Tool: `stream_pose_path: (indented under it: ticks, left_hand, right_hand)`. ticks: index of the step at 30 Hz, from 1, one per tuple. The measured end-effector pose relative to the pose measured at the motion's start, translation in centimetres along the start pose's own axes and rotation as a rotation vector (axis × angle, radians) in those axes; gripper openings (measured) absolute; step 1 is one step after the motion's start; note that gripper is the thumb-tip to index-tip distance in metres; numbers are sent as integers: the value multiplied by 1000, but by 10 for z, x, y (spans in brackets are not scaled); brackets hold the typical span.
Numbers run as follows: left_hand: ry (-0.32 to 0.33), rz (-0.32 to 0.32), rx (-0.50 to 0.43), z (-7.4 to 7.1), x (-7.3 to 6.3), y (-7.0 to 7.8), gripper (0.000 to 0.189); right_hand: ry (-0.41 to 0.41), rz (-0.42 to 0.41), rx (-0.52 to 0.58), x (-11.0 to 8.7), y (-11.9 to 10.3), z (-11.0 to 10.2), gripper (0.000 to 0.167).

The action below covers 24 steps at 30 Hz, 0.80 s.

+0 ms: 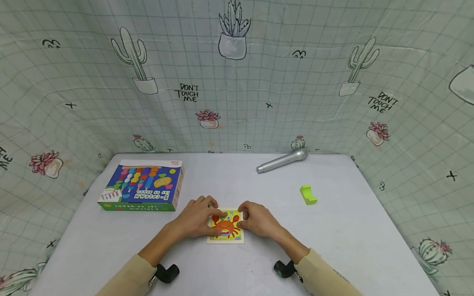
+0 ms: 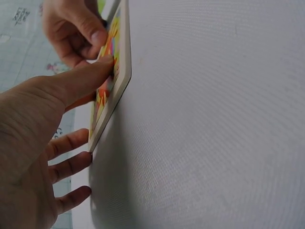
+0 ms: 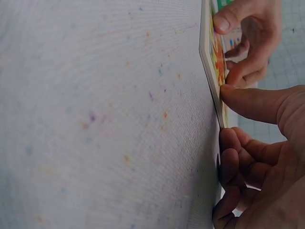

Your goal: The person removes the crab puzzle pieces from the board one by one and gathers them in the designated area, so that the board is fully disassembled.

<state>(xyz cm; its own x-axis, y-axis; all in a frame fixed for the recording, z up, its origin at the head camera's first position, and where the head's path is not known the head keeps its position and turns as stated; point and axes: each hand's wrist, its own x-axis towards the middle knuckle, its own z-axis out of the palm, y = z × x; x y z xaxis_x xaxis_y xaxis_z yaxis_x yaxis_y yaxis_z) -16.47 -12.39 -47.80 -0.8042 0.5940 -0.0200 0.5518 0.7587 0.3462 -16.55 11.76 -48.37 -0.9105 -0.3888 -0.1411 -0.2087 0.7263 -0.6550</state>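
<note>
**Braced from both sides**

The square, pale-rimmed, red-crab picture board (image 1: 226, 225) rests on the white counter (image 1: 229, 269). At its left edge the left hand's (image 1: 197, 218) grip pinches it; at its right edge the right hand's (image 1: 260, 219) pinches too, probably to stop sliding.

1. A white tabletop (image 1: 229, 269) is carrying everything, and small coloured specks are dotting part of its surface.
2. A colourful bead-set box (image 1: 138, 187) is lying flat toward the far left, its printing facing upside down.
3. A silver microphone (image 1: 281, 161) is lying slantwise near the back edge, right of centre.
4. A lime-green block (image 1: 308, 195) is sitting alone on the right.
5. A square crab board (image 1: 227, 226) is resting picture-up near the middle.
</note>
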Motion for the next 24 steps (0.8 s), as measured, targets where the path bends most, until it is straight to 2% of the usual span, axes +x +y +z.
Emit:
stream_pose_path:
  ticks: [11,19,24]
  left_hand:
    - [-22,-12,-8,-2,-1,-2,50]
    - [-13,-5,-4,0,1,-3,49]
    - [-11,0,-18,1,2,-3,48]
  right_hand:
    - [-10,-9,6,2,1,3,38]
    - [-13,-14,-10,1,1,0,44]
    - [-13,-32,-17,1,3,-2,40]
